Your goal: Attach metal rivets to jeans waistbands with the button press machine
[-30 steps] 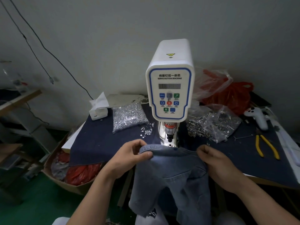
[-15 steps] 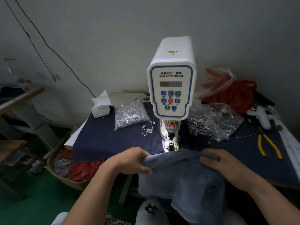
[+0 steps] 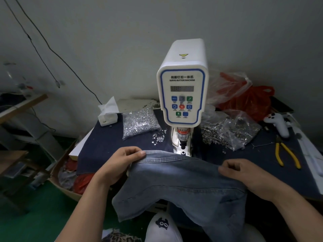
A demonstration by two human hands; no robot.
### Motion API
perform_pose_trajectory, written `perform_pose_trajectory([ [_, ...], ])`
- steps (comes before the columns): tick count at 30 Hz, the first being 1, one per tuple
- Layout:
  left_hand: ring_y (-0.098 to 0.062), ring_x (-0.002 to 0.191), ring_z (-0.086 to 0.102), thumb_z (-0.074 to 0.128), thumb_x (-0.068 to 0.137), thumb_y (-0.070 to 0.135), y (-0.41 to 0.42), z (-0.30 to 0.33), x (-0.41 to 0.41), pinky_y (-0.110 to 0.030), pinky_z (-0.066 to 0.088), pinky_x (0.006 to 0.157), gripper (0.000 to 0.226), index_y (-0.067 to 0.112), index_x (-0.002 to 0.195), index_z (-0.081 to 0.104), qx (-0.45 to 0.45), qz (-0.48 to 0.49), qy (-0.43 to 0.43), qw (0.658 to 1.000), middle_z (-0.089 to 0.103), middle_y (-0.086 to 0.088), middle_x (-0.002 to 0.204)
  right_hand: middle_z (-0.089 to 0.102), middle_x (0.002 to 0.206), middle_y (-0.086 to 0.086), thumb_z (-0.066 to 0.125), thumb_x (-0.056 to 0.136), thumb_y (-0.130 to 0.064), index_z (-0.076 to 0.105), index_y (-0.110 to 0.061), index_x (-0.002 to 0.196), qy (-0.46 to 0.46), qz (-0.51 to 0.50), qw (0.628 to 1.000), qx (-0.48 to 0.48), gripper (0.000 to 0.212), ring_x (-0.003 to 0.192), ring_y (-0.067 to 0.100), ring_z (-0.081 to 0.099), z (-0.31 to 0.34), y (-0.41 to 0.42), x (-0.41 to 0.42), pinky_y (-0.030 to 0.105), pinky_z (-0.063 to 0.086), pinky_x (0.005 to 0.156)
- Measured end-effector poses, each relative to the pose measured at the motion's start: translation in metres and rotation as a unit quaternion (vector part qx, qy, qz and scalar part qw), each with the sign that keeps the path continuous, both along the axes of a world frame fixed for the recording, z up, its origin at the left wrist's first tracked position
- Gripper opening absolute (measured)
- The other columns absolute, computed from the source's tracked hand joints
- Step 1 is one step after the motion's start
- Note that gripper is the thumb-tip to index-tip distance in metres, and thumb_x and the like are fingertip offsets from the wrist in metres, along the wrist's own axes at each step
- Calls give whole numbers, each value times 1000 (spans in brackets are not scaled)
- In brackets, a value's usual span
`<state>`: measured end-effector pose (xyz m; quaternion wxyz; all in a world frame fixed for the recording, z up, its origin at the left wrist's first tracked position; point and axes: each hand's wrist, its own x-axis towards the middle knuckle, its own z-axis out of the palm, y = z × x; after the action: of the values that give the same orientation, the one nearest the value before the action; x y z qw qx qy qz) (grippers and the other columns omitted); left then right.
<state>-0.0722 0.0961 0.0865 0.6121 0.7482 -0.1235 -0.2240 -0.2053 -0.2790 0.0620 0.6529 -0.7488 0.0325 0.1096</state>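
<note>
Both hands, left and right, pinch the faded blue denim jeans (waistband stretched); next, slide it under the white servo button machine.

Machine display digits unreadable (blurred); jeans hem cut off below.

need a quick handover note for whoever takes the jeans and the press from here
Left hand pinches the jeans waistband at its left end.
Right hand grips the waistband's right end.
Waistband is stretched flat just in front of the button press machine, its edge at the lower die, not clearly under the punch.
No rivet visible on the band.
Left to do: slide the band onto the die, press, repeat. Rivet bags sit beside the machine.
</note>
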Motion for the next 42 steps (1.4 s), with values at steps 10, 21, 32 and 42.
perform_pose_trajectory([
  [10, -9, 70, 61, 64, 104, 34, -3, -28, -2, -26, 49, 66, 30, 11, 89, 75, 237, -83, -51, 967, 68, 3, 75, 73, 93, 20, 98, 57, -41, 76, 0, 93, 27, -45, 968, 247, 58, 80, 24, 73, 4, 6, 0, 29, 59, 67],
  [21, -10, 135, 53, 80, 88, 24, -114, -133, -79, -23, 48, 108, 63, 20, 146, 54, 164, -179, 52, 969, 58, 5, 145, 75, 79, 5, 80, 56, -34, 82, -17, 71, -25, -141, 882, 448, 23, 70, 17, 75, 33, 53, -4, 25, 61, 61],
  [32, 6, 101, 66, 68, 82, 6, -106, -107, -69, -19, 54, 91, 54, 13, 135, 56, 165, -216, 9, 962, 65, 5, 116, 72, 104, 21, 66, 95, -31, 75, 0, 102, -12, -53, 953, 298, 32, 91, 27, 72, 45, 20, -7, 33, 60, 75],
  [42, -9, 102, 65, 71, 95, 47, -89, -27, -54, -41, 53, 94, 32, 20, 114, 72, 49, -244, -89, 964, 72, 10, 106, 77, 103, 10, 71, 94, -16, 78, -16, 98, -7, 165, 983, -76, 9, 96, 12, 66, 43, 75, 21, 30, 51, 91],
])
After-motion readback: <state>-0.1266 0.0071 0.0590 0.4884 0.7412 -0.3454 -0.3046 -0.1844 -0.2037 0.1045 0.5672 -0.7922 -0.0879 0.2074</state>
